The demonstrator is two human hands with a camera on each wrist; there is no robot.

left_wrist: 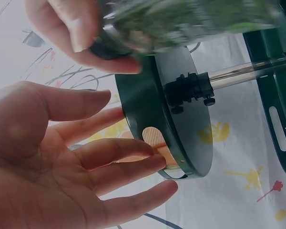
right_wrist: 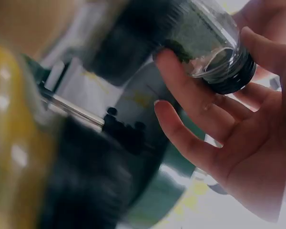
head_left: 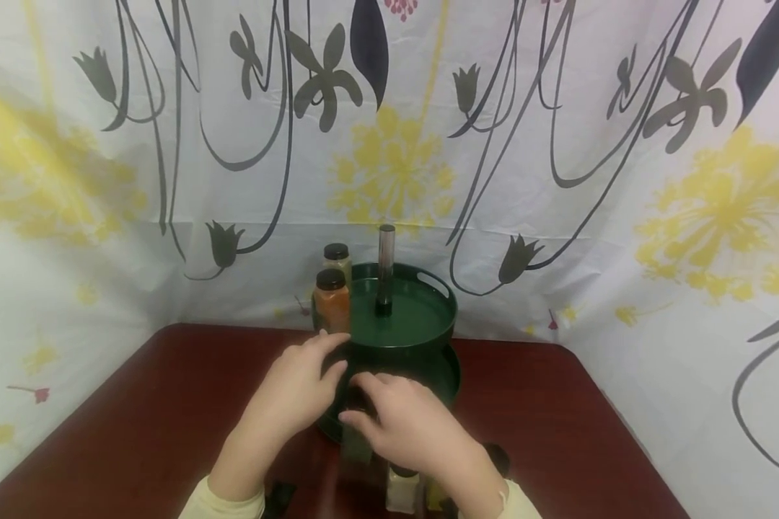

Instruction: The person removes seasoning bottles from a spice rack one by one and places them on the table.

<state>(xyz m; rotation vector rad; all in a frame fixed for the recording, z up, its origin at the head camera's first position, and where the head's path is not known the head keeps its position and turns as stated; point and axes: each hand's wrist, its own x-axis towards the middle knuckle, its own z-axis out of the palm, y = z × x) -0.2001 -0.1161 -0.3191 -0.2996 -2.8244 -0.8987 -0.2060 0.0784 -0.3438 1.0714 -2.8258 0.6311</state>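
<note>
My right hand (head_left: 409, 418) grips a clear glass jar (right_wrist: 212, 40) by its black lid (right_wrist: 231, 78), with thumb and fingers round it. Green leafy contents show through the glass in both wrist views. The jar stands in front of a dark green two-tier round tray stand (head_left: 444, 328). My left hand (head_left: 301, 382) is beside the upper tier, its fingers extended at the rim near a handle slot in the left wrist view; whether they press on it I cannot tell. An orange-filled jar (head_left: 332, 308) and a paler jar (head_left: 339, 258) stand on that tier's left side.
A jar with pale contents (head_left: 402, 491) and a yellow one (right_wrist: 9, 124) stand near the table's front, close to my right forearm. A metal post (head_left: 386, 267) rises from the upper tier. The dark red table (head_left: 234, 360) backs onto a patterned curtain (head_left: 389, 173).
</note>
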